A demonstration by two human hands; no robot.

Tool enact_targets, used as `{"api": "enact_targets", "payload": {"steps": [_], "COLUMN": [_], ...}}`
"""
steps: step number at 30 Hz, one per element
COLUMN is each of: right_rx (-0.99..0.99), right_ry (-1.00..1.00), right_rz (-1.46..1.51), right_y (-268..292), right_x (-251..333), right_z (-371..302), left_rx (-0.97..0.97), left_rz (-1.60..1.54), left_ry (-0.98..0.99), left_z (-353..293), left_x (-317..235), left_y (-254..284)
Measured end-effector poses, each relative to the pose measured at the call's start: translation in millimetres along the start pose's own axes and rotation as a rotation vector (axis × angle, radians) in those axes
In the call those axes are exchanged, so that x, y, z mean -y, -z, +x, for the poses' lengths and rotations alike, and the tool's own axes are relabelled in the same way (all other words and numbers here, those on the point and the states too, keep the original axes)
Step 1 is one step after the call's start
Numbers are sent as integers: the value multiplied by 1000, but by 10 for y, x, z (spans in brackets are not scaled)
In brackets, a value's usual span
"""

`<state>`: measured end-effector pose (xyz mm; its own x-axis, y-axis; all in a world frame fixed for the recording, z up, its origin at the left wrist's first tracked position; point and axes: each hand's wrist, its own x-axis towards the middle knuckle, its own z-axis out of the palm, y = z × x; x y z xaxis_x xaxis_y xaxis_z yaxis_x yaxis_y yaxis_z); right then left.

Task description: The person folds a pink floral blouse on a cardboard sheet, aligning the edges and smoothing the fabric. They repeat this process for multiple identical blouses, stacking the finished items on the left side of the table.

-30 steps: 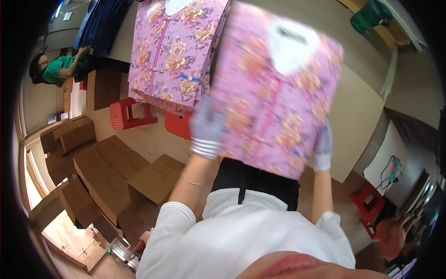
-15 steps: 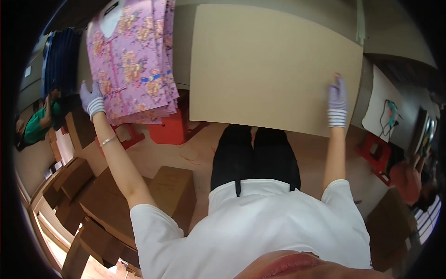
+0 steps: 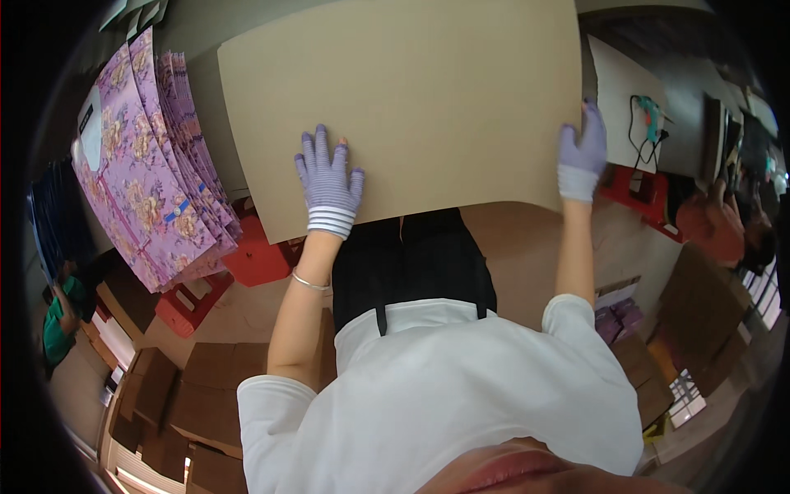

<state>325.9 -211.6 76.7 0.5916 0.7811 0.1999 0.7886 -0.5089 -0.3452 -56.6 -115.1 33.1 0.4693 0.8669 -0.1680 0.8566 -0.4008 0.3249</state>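
- Two gloved hands are on one large, plain brown cardboard sheet (image 3: 411, 99), which lies flat in front of the person and fills the upper middle of the view.
- The left hand (image 3: 329, 185), in a purple striped knit glove with a white banded cuff, rests palm down with fingers spread on the sheet near its lower left edge; it presses flat and is not closed round anything.
- The right hand (image 3: 581, 156), in a matching glove, is at the sheet's right edge, fingers pointing up along it; whether they curl round the edge I cannot tell.
- A thin silver bracelet (image 3: 310, 282) sits on the left wrist, just below the glove cuff.
- A fanned stack of pink and purple flower-printed flat sheets (image 3: 156, 198) lies to the left of the cardboard, well apart from the left hand.
- Red plastic stools (image 3: 255, 255) stand below that stack, beside the sheet's lower left corner.
- Brown cardboard boxes (image 3: 173, 387) are stacked on the floor at lower left.
- A white board (image 3: 629, 99) with a teal glue gun (image 3: 650, 109) lies to the right, beyond the right hand.
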Motion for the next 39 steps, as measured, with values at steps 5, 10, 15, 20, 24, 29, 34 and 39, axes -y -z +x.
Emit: {"api": "enact_targets", "payload": {"steps": [5, 10, 15, 20, 24, 29, 34, 39], "right_rx": [-90, 70, 125, 361, 259, 291, -34, 77], "right_ry": [-155, -269, -157, 181, 479, 516, 453, 363], "right_rz": [907, 924, 621, 770, 421, -87, 534, 293], "right_y": [659, 693, 482, 545, -270, -1250, -654, -363], "right_x": [-473, -1217, -679, 809, 1256, 1539, 1026, 828], "right_z": [-56, 305, 348, 187, -47, -268, 78, 129], "left_rx": [-427, -453, -493, -355, -339, -231, -527, -271], "left_rz": [-237, -761, -684, -476, -343, 34, -739, -1522], "left_ry": [266, 539, 530, -88, -81, 46, 64, 282], "left_z": [76, 204, -49, 50, 410, 780, 424, 225], "left_x": [650, 927, 467, -152, -618, -668, -284, -53], "left_y": [116, 581, 1094, 1083, 588, -70, 177, 543]}}
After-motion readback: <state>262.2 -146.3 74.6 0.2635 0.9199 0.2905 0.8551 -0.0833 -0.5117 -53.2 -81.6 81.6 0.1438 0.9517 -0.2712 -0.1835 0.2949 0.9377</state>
